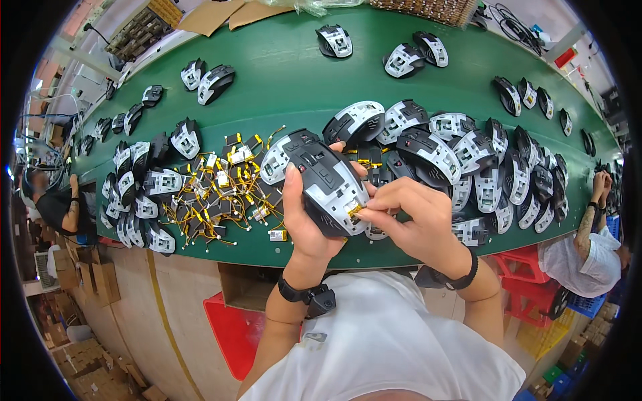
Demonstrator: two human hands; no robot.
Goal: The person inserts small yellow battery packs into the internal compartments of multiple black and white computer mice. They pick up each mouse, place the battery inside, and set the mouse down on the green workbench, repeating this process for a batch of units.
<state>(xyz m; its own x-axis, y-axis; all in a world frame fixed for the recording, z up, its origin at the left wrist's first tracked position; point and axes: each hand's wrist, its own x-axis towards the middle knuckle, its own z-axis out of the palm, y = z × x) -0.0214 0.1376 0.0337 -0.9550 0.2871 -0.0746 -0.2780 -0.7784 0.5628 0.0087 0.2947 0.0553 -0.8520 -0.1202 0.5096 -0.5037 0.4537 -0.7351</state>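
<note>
At the frame's centre, the left hand (309,227) cradles a black-and-white mouse shell (329,175); the right hand (422,215) pinches a yellow-taped part (353,209) at its lower end. Steady support and light fingertip pressure should serve best. The green table's (281,83) near edge runs just below; piled shells (428,156) crowd right, with open room toward the top.

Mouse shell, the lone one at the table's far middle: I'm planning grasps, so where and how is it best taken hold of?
Probably across its two long sides, from above: the lone mouse shell stands apart from the other mouse shells, leaving both flanks free, and its domed body is longer than wide.
</note>
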